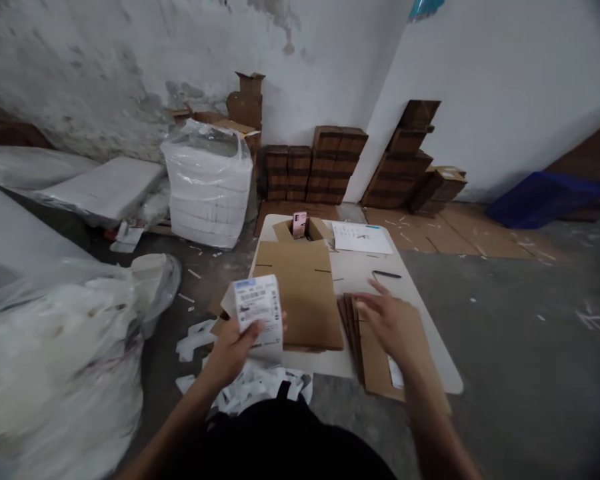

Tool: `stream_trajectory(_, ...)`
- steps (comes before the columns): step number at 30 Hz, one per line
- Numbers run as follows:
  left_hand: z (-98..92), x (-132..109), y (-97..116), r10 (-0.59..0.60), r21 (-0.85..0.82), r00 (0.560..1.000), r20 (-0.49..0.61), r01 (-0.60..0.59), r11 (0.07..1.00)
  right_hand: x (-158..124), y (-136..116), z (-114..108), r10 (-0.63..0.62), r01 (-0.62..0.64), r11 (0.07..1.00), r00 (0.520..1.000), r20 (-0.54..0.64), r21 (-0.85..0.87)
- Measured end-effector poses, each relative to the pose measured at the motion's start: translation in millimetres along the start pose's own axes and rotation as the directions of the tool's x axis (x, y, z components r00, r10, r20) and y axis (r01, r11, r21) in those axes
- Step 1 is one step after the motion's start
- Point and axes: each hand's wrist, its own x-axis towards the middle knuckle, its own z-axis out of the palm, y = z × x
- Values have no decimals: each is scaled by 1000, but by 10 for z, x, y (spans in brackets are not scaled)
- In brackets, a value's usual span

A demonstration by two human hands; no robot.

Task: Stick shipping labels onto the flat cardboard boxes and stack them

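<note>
My left hand [235, 350] grips a stack of white printed labels [259, 308], held upright over the left side of a low white table [437, 347]. My right hand [387, 320] lies with fingers stretched out on a fanned stack of flat brown cardboard pieces [375, 357] at the table's near right. Between the hands lies a large flat cardboard box blank [303, 293]. At its far end stands a pink phone [299, 225] propped among cardboard flaps. A white printed sheet [361, 238] and a black pen [387, 274] lie further back on the table.
White paper strips [253, 387] litter the floor by my knees. Big clear plastic bags [55, 347] fill the left. A wrapped white stack [207, 183] stands behind. Brown carton stacks [330, 163] line the wall, with a blue tarp [540, 197] at right.
</note>
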Motion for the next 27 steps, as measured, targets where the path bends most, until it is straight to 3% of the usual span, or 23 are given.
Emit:
stream_trajectory(2, 51, -39, -17, 48, 131, 999, 18, -50, 990, 23, -574, 466, -158, 87, 971, 932, 327, 222)
stream_trajectory(3, 57, -61, -20, 46, 152, 999, 11, -47, 987, 9, -777, 638, -207, 108, 960, 894, 397, 259)
stream_trajectory(4, 53, -81, -15, 13, 118, 1000, 0, -13, 993, -22, -914, 774, -238, 130, 955, 871, 429, 266)
stream_trajectory(6, 19, -97, 9, -143, -118, 989, 22, 145, 982, -121, -1022, 970, -258, 174, 958, 865, 429, 227)
stream_trajectory(8, -41, -55, 32, -310, -411, 950, 48, 301, 861, -230, -1015, 1092, -327, 257, 943, 832, 448, 212)
stream_trajectory(10, -148, 46, 22, -428, -581, 904, -17, 339, 740, -286, -1014, 1127, -431, 367, 902, 763, 482, 227)
stream_trajectory(11, -228, 107, 1, -468, -619, 878, -100, 313, 720, -273, -1032, 1104, -469, 403, 883, 744, 476, 240)
stream_trajectory(12, -326, 166, -30, -487, -635, 846, -217, 256, 729, -224, -1057, 1056, -485, 411, 874, 749, 452, 258)
stream_trajectory(13, -437, 217, -68, -485, -633, 805, -341, 184, 751, -140, -1081, 992, -473, 387, 879, 783, 404, 278)
stream_trajectory(15, -662, 278, -149, -428, -592, 705, -566, 13, 806, 107, -1094, 866, -380, 301, 901, 895, 233, 313)
stream_trajectory(16, -753, 286, -189, -394, -569, 678, -621, -43, 822, 245, -1071, 832, -304, 253, 919, 943, 136, 301)
stream_trajectory(17, -816, 282, -225, -350, -535, 682, -642, -72, 842, 373, -1026, 831, -218, 194, 948, 973, 72, 252)
stream_trajectory(18, -848, 270, -259, -308, -503, 716, -627, -69, 862, 478, -965, 864, -142, 130, 978, 988, 62, 163)
stream_trajectory(20, -819, 230, -319, -252, -435, 807, -535, -7, 901, 582, -814, 1003, -37, 56, 992, 987, 159, -112)
stream_trajectory(23, -675, 176, -380, -206, -217, 899, -386, 128, 968, 483, -573, 1199, -9, 136, 856, 968, 249, -499)
stream_trajectory(25, -609, 163, -394, -164, -16, 935, -314, 168, 986, 336, -400, 1206, -16, 154, 780, 974, 227, -606)
stream_trajectory(27, -590, 169, -397, -137, 105, 956, -258, 168, 980, 211, -205, 1123, 66, 58, 787, 982, 178, -614)
